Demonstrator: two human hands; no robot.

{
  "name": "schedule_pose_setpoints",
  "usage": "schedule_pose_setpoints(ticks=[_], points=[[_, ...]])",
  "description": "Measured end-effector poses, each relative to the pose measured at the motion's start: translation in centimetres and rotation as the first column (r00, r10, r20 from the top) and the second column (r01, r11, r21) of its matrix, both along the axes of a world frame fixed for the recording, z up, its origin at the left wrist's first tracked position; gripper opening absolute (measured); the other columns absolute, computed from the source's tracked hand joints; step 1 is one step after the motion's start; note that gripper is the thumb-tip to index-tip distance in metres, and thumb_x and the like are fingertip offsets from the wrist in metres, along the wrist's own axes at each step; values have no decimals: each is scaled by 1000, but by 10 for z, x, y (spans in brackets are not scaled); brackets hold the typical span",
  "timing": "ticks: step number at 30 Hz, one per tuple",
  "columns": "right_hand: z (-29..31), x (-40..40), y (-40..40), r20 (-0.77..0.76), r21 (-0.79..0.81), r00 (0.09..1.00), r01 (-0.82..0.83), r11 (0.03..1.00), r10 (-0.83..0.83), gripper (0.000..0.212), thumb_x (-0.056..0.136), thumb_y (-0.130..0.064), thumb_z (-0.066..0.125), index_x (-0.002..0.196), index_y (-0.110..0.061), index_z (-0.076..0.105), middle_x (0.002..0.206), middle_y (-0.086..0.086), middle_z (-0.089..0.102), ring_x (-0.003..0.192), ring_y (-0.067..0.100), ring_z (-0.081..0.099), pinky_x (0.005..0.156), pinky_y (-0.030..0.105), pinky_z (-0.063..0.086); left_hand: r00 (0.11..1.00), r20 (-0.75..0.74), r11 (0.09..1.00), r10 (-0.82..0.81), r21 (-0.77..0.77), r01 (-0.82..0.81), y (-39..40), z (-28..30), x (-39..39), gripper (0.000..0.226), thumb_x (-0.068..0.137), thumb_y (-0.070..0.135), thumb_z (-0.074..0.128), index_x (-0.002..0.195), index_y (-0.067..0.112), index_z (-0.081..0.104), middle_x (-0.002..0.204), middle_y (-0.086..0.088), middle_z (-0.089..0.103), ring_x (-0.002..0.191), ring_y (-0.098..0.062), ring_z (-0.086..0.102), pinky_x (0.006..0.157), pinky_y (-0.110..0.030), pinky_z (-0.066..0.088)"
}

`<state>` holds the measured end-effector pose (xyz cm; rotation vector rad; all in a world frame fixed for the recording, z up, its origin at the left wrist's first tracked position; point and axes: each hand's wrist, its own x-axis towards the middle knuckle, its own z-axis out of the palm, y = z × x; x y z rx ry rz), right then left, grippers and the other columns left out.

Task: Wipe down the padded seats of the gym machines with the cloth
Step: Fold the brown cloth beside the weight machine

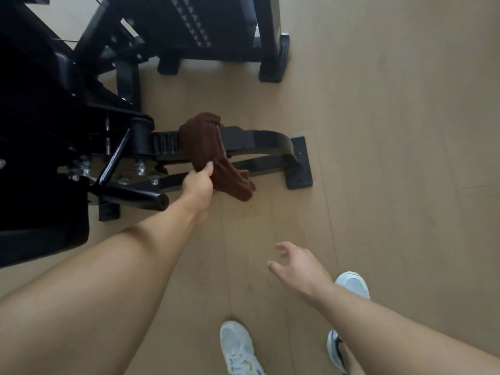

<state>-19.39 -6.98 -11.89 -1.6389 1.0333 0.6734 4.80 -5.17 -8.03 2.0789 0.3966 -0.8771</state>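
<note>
The left hand (197, 182) was closed around a dark brown, ribbed cloth (208, 150), thumb pressed on its near edge, with the arm stretched forward from the lower left. The cloth was bunched and draped over the black metal base rail of the gym machine (259, 143) — its upper fold sat on top of the rail beside a toothed black adjustment rack (163, 143), and its loose end hung down past the hand toward the floor. The rail ended at a flat black foot plate (300, 162) resting on the light wood-plank floor (392, 131). Just left of the hand, a glossy black cylindrical handle (135, 196) pointed toward the camera, with several silver bolts visible above it. A dark padded seat (40, 234) filled the lower left edge, apart from the cloth. The right hand (297, 266) hovered over the floor, well clear of the machine, fingers spread loosely and holding nothing. Two white and grey trainers (238, 347) stood on the planks below — one partly hidden by the right forearm.
</note>
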Motion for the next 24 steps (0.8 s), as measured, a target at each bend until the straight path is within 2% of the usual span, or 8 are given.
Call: schedule_pose_setpoints(ticks=[3, 7, 11, 14, 16, 18, 20, 24], points=[[22, -5, -11, 41, 25, 944, 327, 945, -328, 47, 95, -57, 55, 130, -26, 62, 124, -4, 69, 118, 18, 61, 99, 33, 47, 985, -143, 992, 101, -67, -111, -6, 27, -33, 37, 102, 36, 52, 118, 5, 65, 94, -9, 69, 84, -26, 66, 91, -41, 53], [73, -5, -31, 8, 165, 798, 594, 788, -603, 51, 99, -63, 41, 114, -22, 67, 116, 0, 71, 107, 18, 60, 87, 30, 38, 980, -192, 998, -56, 5, 58, 6, 72, -90, 42, 102, 45, 48, 122, 11, 61, 108, -14, 72, 92, -33, 70, 91, -45, 55], [139, -21, -37, -175, 398, 558, 794, 460, -811, 60, 92, -74, 43, 114, -22, 64, 95, 1, 74, 100, 24, 67, 95, 41, 47, 896, -375, 970, -239, -129, 205, 30, 157, -142, 35, 104, 35, 50, 110, 4, 65, 82, -14, 75, 67, -32, 71, 71, -45, 60], [204, -40, -28, -279, 499, 422, 831, 245, -863, 45, 99, -52, 56, 96, -9, 67, 69, 8, 70, 58, 21, 65, 54, 26, 52, 743, -533, 913, -405, -272, 303, 60, 211, -170, 39, 102, 35, 49, 122, 7, 67, 107, -18, 76, 96, -35, 72, 95, -52, 54], [238, -49, -13, -274, 473, 334, 864, 176, -902, 25, 100, -21, 62, 109, 2, 64, 87, 21, 74, 68, 30, 74, 55, 34, 60, 640, -573, 859, -512, -321, 400, 83, 241, -183, 41, 101, 39, 50, 128, 13, 65, 120, -14, 73, 111, -30, 68, 96, -44, 52], [268, -57, 3, -192, 439, 284, 881, 176, -940, 47, 91, -2, 68, 136, -2, 51, 121, 27, 68, 97, 37, 73, 77, 51, 63, 554, -600, 814, -577, -365, 452, 106, 271, -195, 43, 98, 41, 54, 131, 15, 63, 123, -11, 72, 114, -27, 66, 94, -38, 50], [299, -60, 18, -102, 449, 322, 859, 245, -941, 77, 82, 3, 74, 148, -10, 38, 135, 23, 62, 107, 39, 70, 87, 55, 59, 568, -566, 798, -598, -355, 486, 123, 301, -204, 42, 95, 38, 59, 132, 19, 61, 126, -8, 70, 118, -24, 64, 102, -37, 45], [365, -59, 52, 127, 405, 655, 651, 642, -745, 53, 73, 15, 68, 122, -5, 63, 109, 22, 73, 86, 37, 71, 58, 33, 60, 949, -177, 946, -260, -246, 213, 145, 350, -208, 30, 88, 31, 65, 117, 25, 64, 111, -7, 72, 106, -24, 66, 85, -34, 50]])
